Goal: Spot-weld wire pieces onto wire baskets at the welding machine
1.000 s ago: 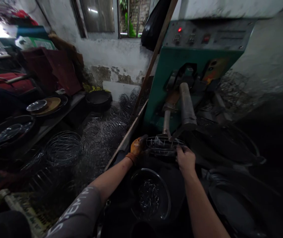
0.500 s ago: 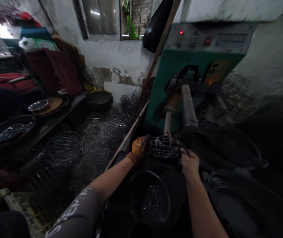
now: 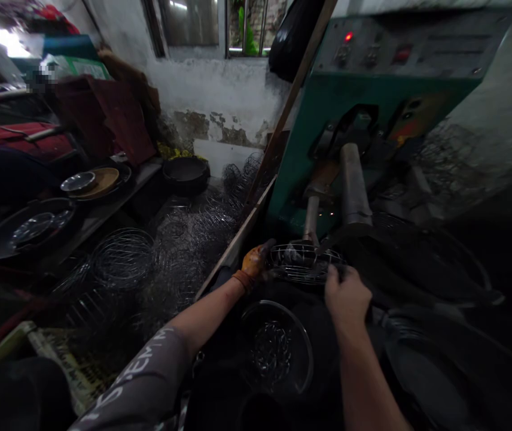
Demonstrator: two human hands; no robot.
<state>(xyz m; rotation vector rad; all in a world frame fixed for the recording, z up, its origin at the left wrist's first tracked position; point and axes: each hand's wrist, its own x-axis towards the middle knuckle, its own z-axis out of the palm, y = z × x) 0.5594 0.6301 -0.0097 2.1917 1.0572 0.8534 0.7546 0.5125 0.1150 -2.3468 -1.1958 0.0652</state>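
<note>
A small round wire basket (image 3: 303, 263) sits under the metal arm (image 3: 353, 191) of a green machine (image 3: 363, 114). My left hand (image 3: 255, 262), in an orange glove, grips the basket's left rim. My bare right hand (image 3: 348, 294) holds its right rim. A thin rod (image 3: 311, 218) of the machine comes down onto the basket's top. Below my hands stands a metal bowl (image 3: 301, 353) with small wire pieces in it.
Finished wire baskets (image 3: 124, 257) lie heaped on the floor at left. Dark pans and a small bowl (image 3: 78, 181) rest on a bench at far left. A wooden plank (image 3: 238, 242) edges the work area. A red lamp (image 3: 348, 37) glows on the machine's panel.
The view has shifted slightly left and down. My right hand has slid a little right along the basket's rim; both hands stay on the basket under the arm.
</note>
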